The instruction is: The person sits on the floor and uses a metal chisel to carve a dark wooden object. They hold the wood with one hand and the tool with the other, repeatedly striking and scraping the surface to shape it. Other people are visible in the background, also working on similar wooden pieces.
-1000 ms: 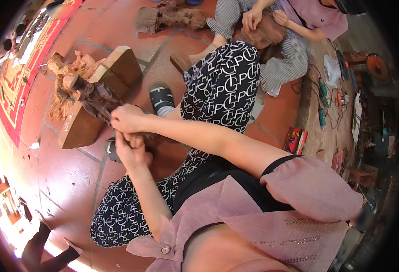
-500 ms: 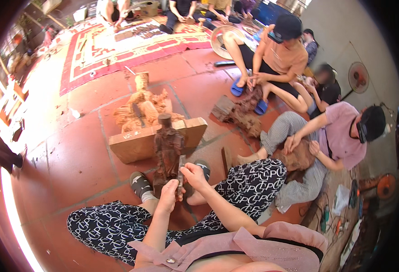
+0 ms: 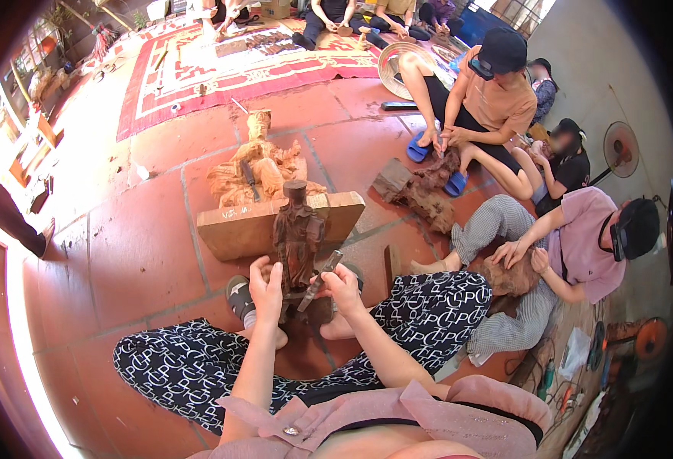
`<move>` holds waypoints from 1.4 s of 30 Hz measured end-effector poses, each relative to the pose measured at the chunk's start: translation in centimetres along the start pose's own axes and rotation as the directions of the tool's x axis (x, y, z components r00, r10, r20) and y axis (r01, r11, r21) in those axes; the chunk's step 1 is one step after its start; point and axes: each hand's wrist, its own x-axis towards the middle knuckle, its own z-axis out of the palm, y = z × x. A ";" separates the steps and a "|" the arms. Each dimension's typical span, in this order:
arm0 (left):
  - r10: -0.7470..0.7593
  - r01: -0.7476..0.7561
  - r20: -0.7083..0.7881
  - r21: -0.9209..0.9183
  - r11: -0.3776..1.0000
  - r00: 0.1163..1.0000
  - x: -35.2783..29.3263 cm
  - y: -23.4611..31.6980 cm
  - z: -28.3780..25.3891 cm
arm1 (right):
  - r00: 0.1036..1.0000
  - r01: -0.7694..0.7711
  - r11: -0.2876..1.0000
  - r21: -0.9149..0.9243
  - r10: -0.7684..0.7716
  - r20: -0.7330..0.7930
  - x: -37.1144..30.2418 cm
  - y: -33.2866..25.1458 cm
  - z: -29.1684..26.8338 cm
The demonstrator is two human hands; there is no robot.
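Observation:
A dark brown carved wooden figure (image 3: 298, 233) stands upright between my feet. Beside its lower left side is my left hand (image 3: 266, 287), fingers apart and raised, with nothing visible in it. Whether it touches the figure I cannot tell. My right hand (image 3: 339, 286) grips a narrow, flat, greyish tool (image 3: 321, 280) at the figure's lower right. The tool slants, its upper end leaning right; its exact kind is not clear. Just behind the figure are a thick wooden block (image 3: 229, 229) and a lighter orange-brown carving (image 3: 275, 168), with a dark slim tool (image 3: 250, 180) lying on it.
On my right a person in a pink shirt (image 3: 581, 237) holds a brown wood piece (image 3: 508, 275). Farther off, another person (image 3: 497, 99) works at a dark carved root (image 3: 420, 191). A red patterned rug (image 3: 198, 103) lies far left; fans (image 3: 620, 149) stand right.
My left hand has let go of the tool, moved left and opened. The tool, now in my right hand alone, has tipped from upright to slanting. The view has shifted slightly.

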 end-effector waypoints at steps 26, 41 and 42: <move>-0.080 0.095 0.171 -0.082 0.992 0.982 3.5 -5.8 2.0 | 0.977 -0.088 0.995 -0.048 0.096 0.192 -0.7 1.0 1.2; -0.034 0.064 0.173 -0.166 0.984 0.984 5.0 -8.7 1.6 | 0.985 0.169 0.982 -0.079 -0.165 0.059 0.7 -3.4 0.1; -0.059 0.086 0.173 -0.156 0.984 0.983 4.4 -8.1 1.7 | 0.971 0.234 0.969 -0.079 -0.229 0.071 1.0 -4.1 0.3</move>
